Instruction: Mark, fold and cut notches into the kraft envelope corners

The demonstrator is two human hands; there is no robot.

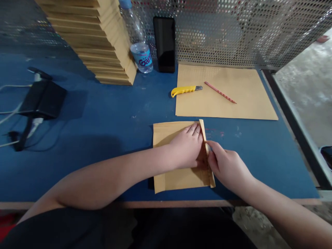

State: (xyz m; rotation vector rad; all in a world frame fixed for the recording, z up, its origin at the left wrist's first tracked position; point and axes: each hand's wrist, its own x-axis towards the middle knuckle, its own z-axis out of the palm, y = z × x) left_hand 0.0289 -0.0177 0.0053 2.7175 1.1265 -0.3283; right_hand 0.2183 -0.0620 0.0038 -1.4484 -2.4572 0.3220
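Observation:
A brown kraft paper piece [172, 178], shaped like an envelope or bag, lies near the table's front edge, with a narrow strip folded up along its right side. My left hand [188, 145] rests flat on it, palm down, fingertips against the fold. At that same folded strip [203, 129], my right hand [228, 164] is closed, thumb and forefinger pinching the edge. The inside of the right hand is hidden. Beyond the paper are a yellow utility knife [184, 90] with its blade out and a red pencil [220, 92].
The knife and pencil lie on flat brown sheets [249, 83]. Behind stand a tall stack of folded brown paper [114, 58], a water bottle [142, 57] and a phone [165, 45] against a perforated metal panel [220, 34]. A black power adapter [43, 100] with cables sits left.

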